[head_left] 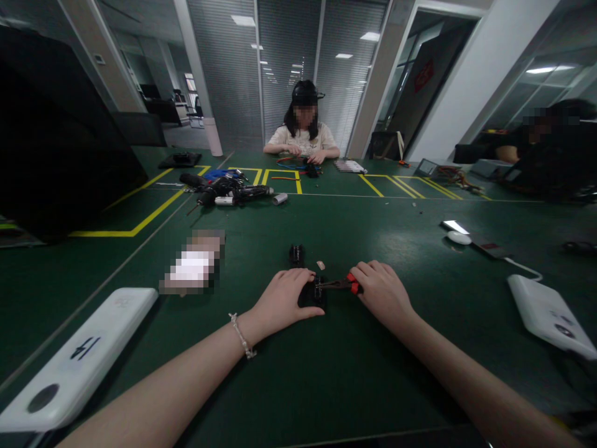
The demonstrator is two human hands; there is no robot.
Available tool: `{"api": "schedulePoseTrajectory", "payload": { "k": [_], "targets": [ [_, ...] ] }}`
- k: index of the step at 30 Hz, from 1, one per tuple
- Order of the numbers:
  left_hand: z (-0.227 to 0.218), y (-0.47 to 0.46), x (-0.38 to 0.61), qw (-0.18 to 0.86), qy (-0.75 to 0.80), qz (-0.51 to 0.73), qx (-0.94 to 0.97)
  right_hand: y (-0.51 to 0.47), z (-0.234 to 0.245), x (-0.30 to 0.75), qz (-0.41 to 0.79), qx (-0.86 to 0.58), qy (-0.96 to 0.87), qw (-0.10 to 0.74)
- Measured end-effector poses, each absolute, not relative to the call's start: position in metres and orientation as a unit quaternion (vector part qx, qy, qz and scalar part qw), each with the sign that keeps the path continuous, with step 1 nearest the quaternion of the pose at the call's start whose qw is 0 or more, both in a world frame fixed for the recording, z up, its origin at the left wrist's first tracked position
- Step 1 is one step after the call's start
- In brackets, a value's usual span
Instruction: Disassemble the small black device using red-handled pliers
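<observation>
My left hand (285, 295), with a bracelet on the wrist, grips a small black part (308, 298) against the green table (298, 386). Its thumb lies along the near side and its fingers along the far side. Red-handled needle-nose pliers (336, 284) are closed in my right hand (383, 290). Their thin jaws point left and reach the middle of the black part; whether they pinch anything there is too small to tell. Just beyond my left fingers stands another black part (295, 255) of similar look. A small pale scrap (321, 265) lies beside it.
A white power bank (88, 354) marked 14 lies at left, a blurred-out object (193, 262) beyond it. Tools and cables (228, 188) are heaped farther back. At right lie another white device (550, 314) and a white mouse (459, 238). A person (303, 134) works opposite.
</observation>
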State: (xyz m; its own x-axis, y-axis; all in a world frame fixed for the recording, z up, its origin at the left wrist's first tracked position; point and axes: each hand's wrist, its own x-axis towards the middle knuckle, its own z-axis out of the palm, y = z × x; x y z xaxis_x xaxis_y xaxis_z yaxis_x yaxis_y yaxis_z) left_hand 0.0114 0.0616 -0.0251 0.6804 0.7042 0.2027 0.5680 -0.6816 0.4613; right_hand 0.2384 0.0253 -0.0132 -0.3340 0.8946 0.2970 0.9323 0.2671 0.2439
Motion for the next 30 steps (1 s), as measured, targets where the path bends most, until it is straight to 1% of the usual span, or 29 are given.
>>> {"api": "schedulePoseTrajectory", "payload": {
  "k": [5,12,18,30],
  "targets": [
    [-0.0277,0.0620,0.0119,0.174,0.349,0.195,0.900,0.0248,-0.0126,0.2382,-0.202,-0.567,-0.797,0.048],
    [-0.0270,0.0619,0.0123,0.171,0.348,0.198,0.900,0.0252,-0.0151,0.2386,-0.186,-0.577,-0.794,0.043],
    [-0.0267,0.0618,0.0128,0.170,0.347,0.199,0.900,0.0219,-0.0124,0.2357,-0.185,-0.573,-0.795,0.069],
    [-0.0250,0.0606,0.0119,0.179,0.355,0.189,0.898,0.0207,-0.0111,0.2351,-0.171,-0.575,-0.797,0.072]
  ]
}}
